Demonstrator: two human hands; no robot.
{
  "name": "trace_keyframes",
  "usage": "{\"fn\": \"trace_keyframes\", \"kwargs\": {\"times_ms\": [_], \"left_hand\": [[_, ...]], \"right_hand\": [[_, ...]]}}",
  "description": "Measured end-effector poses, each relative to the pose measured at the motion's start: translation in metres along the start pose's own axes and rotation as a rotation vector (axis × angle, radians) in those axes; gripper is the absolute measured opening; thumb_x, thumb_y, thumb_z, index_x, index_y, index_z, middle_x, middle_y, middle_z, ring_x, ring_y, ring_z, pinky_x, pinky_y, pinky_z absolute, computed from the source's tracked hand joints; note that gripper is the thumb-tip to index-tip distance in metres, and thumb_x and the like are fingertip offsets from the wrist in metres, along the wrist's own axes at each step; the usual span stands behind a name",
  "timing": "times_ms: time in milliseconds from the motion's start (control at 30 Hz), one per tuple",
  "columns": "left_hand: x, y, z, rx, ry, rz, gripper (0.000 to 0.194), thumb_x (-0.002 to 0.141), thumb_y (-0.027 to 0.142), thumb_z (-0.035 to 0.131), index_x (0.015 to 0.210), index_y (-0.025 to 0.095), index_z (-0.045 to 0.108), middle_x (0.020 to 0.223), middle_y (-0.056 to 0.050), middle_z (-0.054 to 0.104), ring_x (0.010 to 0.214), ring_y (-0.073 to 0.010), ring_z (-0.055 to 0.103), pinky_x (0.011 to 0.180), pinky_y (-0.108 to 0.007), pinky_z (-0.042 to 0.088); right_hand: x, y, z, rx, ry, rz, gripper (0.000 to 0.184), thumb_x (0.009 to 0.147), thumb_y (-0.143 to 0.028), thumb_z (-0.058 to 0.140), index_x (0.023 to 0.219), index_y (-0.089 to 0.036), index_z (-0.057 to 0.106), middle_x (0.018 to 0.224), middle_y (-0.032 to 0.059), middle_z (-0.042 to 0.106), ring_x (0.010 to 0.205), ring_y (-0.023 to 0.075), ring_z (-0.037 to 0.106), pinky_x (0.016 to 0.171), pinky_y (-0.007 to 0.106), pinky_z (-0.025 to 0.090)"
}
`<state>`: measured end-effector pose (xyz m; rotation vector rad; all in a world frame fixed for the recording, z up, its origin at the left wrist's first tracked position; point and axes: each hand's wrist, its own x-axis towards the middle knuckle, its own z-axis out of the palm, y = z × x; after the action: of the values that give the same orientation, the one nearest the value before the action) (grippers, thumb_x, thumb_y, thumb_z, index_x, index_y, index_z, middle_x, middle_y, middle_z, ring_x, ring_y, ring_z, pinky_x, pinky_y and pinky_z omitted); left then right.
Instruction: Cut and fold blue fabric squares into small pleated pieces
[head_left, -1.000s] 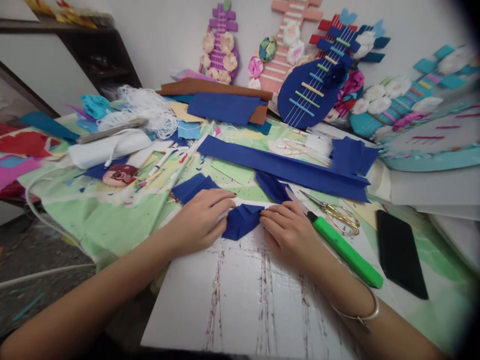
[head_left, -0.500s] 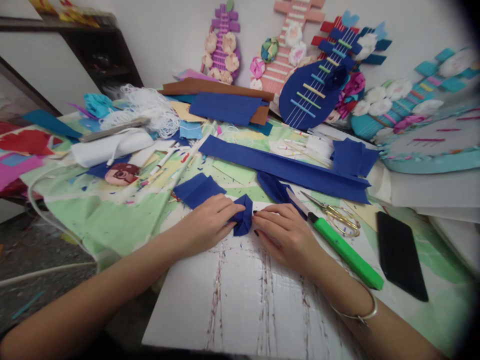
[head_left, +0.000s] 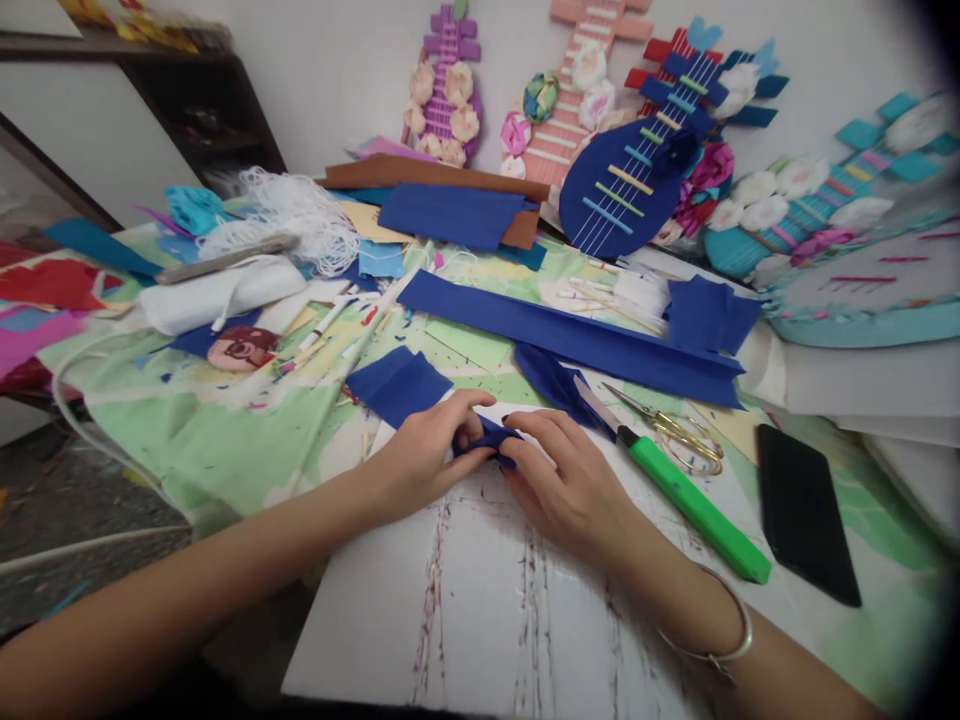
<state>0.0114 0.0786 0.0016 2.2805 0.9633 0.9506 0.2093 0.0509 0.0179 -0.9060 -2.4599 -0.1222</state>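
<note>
Between both hands, over the far part of a white board point(head_left: 375, 620), is a small folded piece of dark blue crepe paper point(head_left: 491, 437). My left hand point(head_left: 439, 445) pinches its left side with thumb and fingers. At its right end, the fingers of my right hand point(head_left: 559, 470) are closed on the same piece; the fingertips partly hide it. A flat blue paper piece point(head_left: 400, 385) lies just beyond my left hand. Past my right hand are a crumpled blue piece point(head_left: 555, 380) and a green-handled cutter knife point(head_left: 697, 510) with its blade out.
Gold-handled scissors point(head_left: 679, 435) lie beside the knife, and a black phone point(head_left: 806, 515) is at the right. A long blue paper strip point(head_left: 570, 335) crosses the table. Farther back are white string point(head_left: 281, 225) and a decorated blue lute-shaped craft point(head_left: 622, 185) against the wall.
The blue paper between my hands has turned from standing upright to a low, sideways fold. My right fingers have moved left onto it, and my left fingers have curled around it.
</note>
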Motion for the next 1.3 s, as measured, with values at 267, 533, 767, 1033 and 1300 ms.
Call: {"fn": "trace_keyframes", "kwargs": {"times_ms": [267, 533, 767, 1033, 1300], "left_hand": [[0.0, -0.001, -0.002, 0.126, 0.012, 0.094, 0.045, 0.085, 0.024, 0.061, 0.123, 0.016, 0.039, 0.088, -0.004, 0.057, 0.081, -0.0172, 0.055, 0.072, -0.031, 0.048], [0.002, -0.003, -0.006, 0.337, 0.074, 0.212, 0.023, 0.078, 0.006, 0.05, 0.099, 0.014, 0.048, 0.095, -0.01, 0.055, 0.091, -0.024, 0.048, 0.081, -0.042, 0.045], [0.001, -0.007, -0.008, 0.325, 0.171, 0.268, 0.012, 0.084, 0.005, 0.049, 0.09, 0.015, 0.054, 0.089, -0.008, 0.057, 0.086, -0.02, 0.051, 0.078, -0.036, 0.046], [-0.001, -0.01, -0.008, 0.362, 0.059, 0.263, 0.014, 0.09, 0.013, 0.049, 0.079, 0.017, 0.057, 0.077, -0.002, 0.063, 0.079, -0.0166, 0.053, 0.074, -0.032, 0.041], [-0.001, -0.008, -0.007, 0.336, -0.032, 0.299, 0.014, 0.092, 0.014, 0.047, 0.081, 0.016, 0.057, 0.077, -0.003, 0.06, 0.077, -0.0161, 0.05, 0.073, -0.031, 0.042]], "right_hand": [[-0.005, 0.013, 0.005, 0.19, 0.136, 0.145, 0.014, 0.087, -0.008, 0.05, 0.09, -0.017, 0.06, 0.097, 0.009, 0.066, 0.088, 0.0176, 0.061, 0.076, 0.032, 0.052], [-0.007, 0.025, 0.01, 0.636, 0.217, 0.498, 0.011, 0.081, -0.011, 0.055, 0.085, -0.02, 0.06, 0.092, 0.0058, 0.069, 0.084, 0.0167, 0.067, 0.079, 0.034, 0.056], [-0.011, 0.03, 0.013, 0.803, 0.187, 0.598, 0.007, 0.079, -0.013, 0.057, 0.084, -0.019, 0.057, 0.093, 0.0069, 0.068, 0.087, 0.0169, 0.066, 0.083, 0.036, 0.055], [-0.007, 0.027, 0.007, 0.333, 0.075, 0.365, 0.023, 0.076, -0.007, 0.056, 0.096, -0.019, 0.058, 0.116, 0.0116, 0.06, 0.105, 0.0243, 0.056, 0.088, 0.046, 0.048], [-0.006, 0.018, 0.006, 0.126, 0.076, 0.182, 0.02, 0.084, -0.006, 0.052, 0.095, -0.018, 0.063, 0.102, 0.0108, 0.059, 0.09, 0.0213, 0.049, 0.074, 0.036, 0.048]]}}
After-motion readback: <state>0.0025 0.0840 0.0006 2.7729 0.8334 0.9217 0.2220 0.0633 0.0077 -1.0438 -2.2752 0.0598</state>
